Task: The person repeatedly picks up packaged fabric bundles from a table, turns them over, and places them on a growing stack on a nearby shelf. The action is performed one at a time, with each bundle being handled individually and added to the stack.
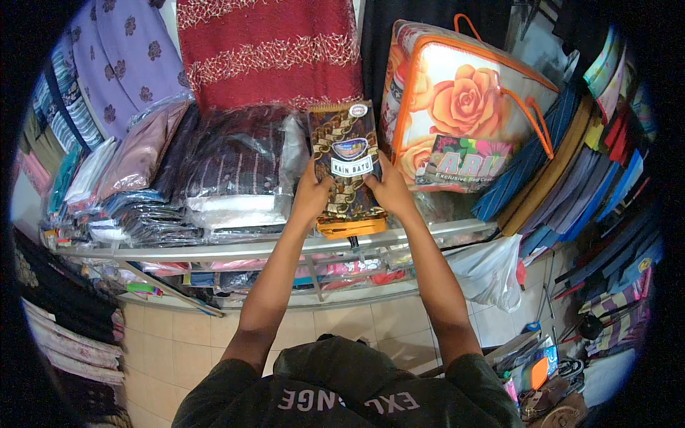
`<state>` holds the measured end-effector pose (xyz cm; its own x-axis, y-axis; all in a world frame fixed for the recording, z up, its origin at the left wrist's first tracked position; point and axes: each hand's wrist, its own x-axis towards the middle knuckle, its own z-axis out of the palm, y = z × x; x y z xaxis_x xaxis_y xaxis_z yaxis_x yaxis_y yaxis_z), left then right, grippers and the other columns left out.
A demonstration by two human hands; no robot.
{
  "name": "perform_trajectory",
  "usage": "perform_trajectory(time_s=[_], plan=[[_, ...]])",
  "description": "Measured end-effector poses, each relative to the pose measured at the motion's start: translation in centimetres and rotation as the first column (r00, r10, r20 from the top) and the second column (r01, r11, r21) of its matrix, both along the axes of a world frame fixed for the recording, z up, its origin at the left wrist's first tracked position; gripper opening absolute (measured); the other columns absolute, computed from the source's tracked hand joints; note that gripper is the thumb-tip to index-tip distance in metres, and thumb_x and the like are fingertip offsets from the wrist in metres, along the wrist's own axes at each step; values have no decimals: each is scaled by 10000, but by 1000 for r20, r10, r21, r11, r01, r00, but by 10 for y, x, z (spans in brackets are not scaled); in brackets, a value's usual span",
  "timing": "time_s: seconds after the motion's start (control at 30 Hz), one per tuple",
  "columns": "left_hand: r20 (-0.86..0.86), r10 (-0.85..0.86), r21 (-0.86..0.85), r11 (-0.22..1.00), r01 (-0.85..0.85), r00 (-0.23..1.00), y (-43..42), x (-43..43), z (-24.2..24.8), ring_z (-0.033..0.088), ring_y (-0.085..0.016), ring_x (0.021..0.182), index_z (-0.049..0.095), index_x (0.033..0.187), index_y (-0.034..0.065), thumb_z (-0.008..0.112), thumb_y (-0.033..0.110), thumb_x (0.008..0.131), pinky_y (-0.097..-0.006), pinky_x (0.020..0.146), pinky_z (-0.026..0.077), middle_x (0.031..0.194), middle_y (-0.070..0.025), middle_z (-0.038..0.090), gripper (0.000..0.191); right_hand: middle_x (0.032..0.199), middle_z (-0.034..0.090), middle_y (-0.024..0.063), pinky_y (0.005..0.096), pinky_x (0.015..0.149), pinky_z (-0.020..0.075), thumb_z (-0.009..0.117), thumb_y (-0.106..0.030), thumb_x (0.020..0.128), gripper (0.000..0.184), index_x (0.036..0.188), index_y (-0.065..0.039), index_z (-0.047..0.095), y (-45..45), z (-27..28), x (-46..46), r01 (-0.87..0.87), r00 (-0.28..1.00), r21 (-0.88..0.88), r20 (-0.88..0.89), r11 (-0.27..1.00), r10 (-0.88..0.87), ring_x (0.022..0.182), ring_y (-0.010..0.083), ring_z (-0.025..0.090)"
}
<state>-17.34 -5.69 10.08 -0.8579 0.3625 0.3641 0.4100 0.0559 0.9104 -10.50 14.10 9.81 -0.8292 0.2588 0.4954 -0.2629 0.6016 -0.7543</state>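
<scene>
A folded brown batik cloth (348,195) with paper labels on its face is held by both my hands above the front of a glass display counter (257,247). My left hand (313,190) grips its left edge, thumb on top. On the right edge, my right hand (389,187) grips it the same way. An orange-yellow layer (353,229) shows at its lower end. Left of the cloth lie dark striped garments (235,155) in clear plastic. To its right stands a bed cover bag (465,96) with orange piping and printed roses.
A red patterned cloth (273,53) and a purple cloth (123,59) hang behind the counter. Plastic-wrapped garments (142,155) are stacked at left. Clothes (567,176) hang along the right. A white plastic bag (489,273) hangs below the counter edge, above the tiled floor (176,342).
</scene>
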Motion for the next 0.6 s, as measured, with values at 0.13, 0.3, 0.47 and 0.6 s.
perform_trajectory(time_s=[0.13,0.3,0.47,0.6], plan=[[43,86,-88,993,-82,995,5,-18,-23,606,-395,1276,407,1535,-6,607,38,923,-430,1085,448,1378,-269,616,645,1361,636,268,413,1097,445,716,-175,940,621,1462,70,485,10,-23,-15,83,983,86,154,993,-96,1301,364,603],[-100,217,-243,941,-235,971,4,-34,-55,554,-427,1328,400,1547,1,599,33,937,-450,1124,427,1434,-262,582,642,1362,616,309,457,1095,451,694,-261,960,588,1404,90,532,15,-51,-21,178,983,-105,65,978,-172,1284,422,596],[-35,111,-55,992,-113,993,4,-32,-72,491,-351,1417,389,1564,11,517,-37,974,-399,1180,362,1516,-228,523,605,1368,611,310,467,1119,422,672,-392,995,625,1395,74,554,15,-57,-6,172,984,-106,59,979,-167,1328,417,557],[186,58,109,991,-79,981,9,-17,-70,493,-280,1403,360,1595,29,459,-65,1001,-352,1172,357,1552,-190,495,610,1446,589,221,391,1165,369,578,-458,1050,622,1434,30,554,17,-57,3,163,975,-78,168,984,-148,1398,306,506]])
